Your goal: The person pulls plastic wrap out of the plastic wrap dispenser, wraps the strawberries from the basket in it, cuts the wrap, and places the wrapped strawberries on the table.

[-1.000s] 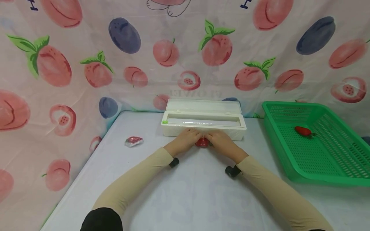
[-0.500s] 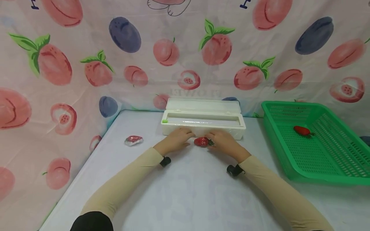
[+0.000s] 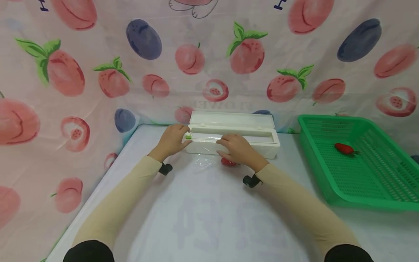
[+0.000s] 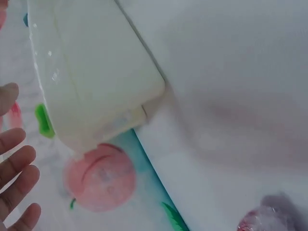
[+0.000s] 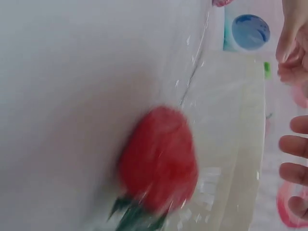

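A white cling film dispenser box [image 3: 232, 149] lies on the table with its lid raised. At its left end, my left hand [image 3: 171, 141] is beside the green slider [image 3: 188, 137]; the left wrist view shows its fingers spread, apart from the slider [image 4: 44, 120]. My right hand [image 3: 237, 149] hovers over the box's front with relaxed fingers. Below it a red strawberry [image 3: 228, 162] with green leaves lies against the box front, seen through clear film [image 5: 190, 91] in the right wrist view. Loose cling film [image 3: 203, 162] hangs from the box onto the table.
A green plastic basket [image 3: 330, 189] stands at the right, holding one red fruit [image 3: 344, 148] with a green stem. A film-wrapped red item [image 4: 264, 220] lies left on the table, hidden behind the left arm in the head view. A fruit-patterned cloth [image 3: 209, 54] hangs behind.
My left hand has moved left and up from the strawberry to the box's slider end. My right hand has lifted off the strawberry's leaf end and shifted slightly left over the box. Film now shows in front.
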Action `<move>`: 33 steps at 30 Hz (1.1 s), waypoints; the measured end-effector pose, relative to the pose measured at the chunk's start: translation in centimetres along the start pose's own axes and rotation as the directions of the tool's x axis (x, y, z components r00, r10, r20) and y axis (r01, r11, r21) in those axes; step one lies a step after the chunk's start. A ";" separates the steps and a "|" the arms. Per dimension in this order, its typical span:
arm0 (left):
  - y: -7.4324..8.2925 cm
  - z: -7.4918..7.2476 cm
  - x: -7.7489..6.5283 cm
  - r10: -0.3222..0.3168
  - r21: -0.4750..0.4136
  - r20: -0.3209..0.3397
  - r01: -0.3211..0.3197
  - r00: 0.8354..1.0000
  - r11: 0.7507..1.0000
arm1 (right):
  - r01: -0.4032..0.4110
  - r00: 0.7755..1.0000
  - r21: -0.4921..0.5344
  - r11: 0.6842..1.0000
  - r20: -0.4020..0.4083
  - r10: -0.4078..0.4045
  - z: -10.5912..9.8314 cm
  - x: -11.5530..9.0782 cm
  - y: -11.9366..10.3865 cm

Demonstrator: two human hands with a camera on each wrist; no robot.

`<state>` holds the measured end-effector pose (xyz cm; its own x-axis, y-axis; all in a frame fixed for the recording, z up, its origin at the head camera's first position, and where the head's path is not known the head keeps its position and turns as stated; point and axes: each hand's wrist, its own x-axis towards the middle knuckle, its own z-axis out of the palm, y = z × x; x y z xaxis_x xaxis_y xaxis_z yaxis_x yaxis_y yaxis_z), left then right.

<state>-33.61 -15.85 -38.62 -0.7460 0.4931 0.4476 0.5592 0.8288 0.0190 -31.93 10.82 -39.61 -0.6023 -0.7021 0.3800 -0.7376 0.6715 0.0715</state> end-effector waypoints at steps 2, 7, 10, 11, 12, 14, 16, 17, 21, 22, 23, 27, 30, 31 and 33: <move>-0.5 0.1 0.1 -0.020 -0.005 0.024 0.020 1.000 1.000 | 0.019 1.000 0.004 1.000 -0.007 -0.019 0.3 1.2 -0.4; -1.4 0.9 0.3 -0.024 0.009 0.091 0.024 0.996 1.000 | 0.113 0.989 -0.045 0.993 -0.091 -0.117 2.1 3.8 -1.3; -1.6 1.4 0.6 -0.011 -0.007 0.127 0.012 0.992 1.000 | 0.142 0.983 -0.094 0.985 -0.104 -0.151 3.1 4.9 -1.9; -1.6 1.6 0.6 -0.009 -0.014 0.138 0.012 0.990 1.000 | 0.145 0.983 -0.103 0.984 -0.096 -0.155 3.3 5.2 -2.1; -1.6 1.7 0.7 -0.008 -0.021 0.149 0.011 0.989 1.000 | 0.149 0.983 -0.115 0.982 -0.089 -0.159 3.5 5.4 -2.3; -1.7 1.9 0.8 -0.006 -0.033 0.166 0.012 0.986 0.999 | 0.148 0.986 -0.137 0.979 -0.062 -0.158 4.0 5.8 -2.6; -1.7 2.1 0.9 -0.003 -0.039 0.175 0.010 0.985 0.999 | 0.143 0.988 -0.151 0.978 -0.040 -0.151 4.4 6.2 -2.9; -1.7 2.1 0.9 -0.001 -0.036 0.177 0.008 0.984 0.999 | 0.140 0.989 -0.159 0.977 -0.025 -0.145 4.6 6.4 -3.1; -1.7 2.1 0.8 0.011 -0.038 0.168 -0.005 0.986 0.999 | 0.128 0.992 -0.191 0.973 0.011 -0.128 5.0 6.9 -3.6; -1.7 2.1 0.8 0.009 -0.040 0.168 -0.002 0.986 0.999 | 0.124 0.992 -0.192 0.974 0.016 -0.123 5.1 7.0 -3.7; -1.7 2.1 0.8 0.011 -0.043 0.164 -0.004 0.986 0.999 | 0.121 0.993 -0.194 0.973 0.015 -0.121 5.1 7.1 -3.8; -1.7 2.1 0.7 0.001 -0.057 0.153 0.007 0.988 0.998 | 0.109 0.994 -0.191 0.976 0.004 -0.110 5.3 7.2 -3.9; -1.8 2.3 0.6 -0.001 -0.054 0.154 0.009 0.988 0.999 | 0.109 0.994 -0.196 0.975 -0.007 -0.113 5.5 7.3 -4.0; -1.9 2.3 0.6 0.002 -0.052 0.155 0.006 0.988 0.999 | 0.111 0.993 -0.195 0.974 -0.012 -0.115 5.5 7.3 -4.0; -2.0 2.4 0.6 0.012 -0.050 0.155 -0.004 0.988 0.999 | 0.113 0.992 -0.190 0.975 -0.024 -0.120 5.7 7.3 -4.0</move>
<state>-36.01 -16.56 -40.52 -0.7862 0.5381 0.3037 0.5797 0.8125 0.0612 -35.14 1.67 -42.32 -0.5020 -0.7716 0.3907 -0.7296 0.6203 0.2878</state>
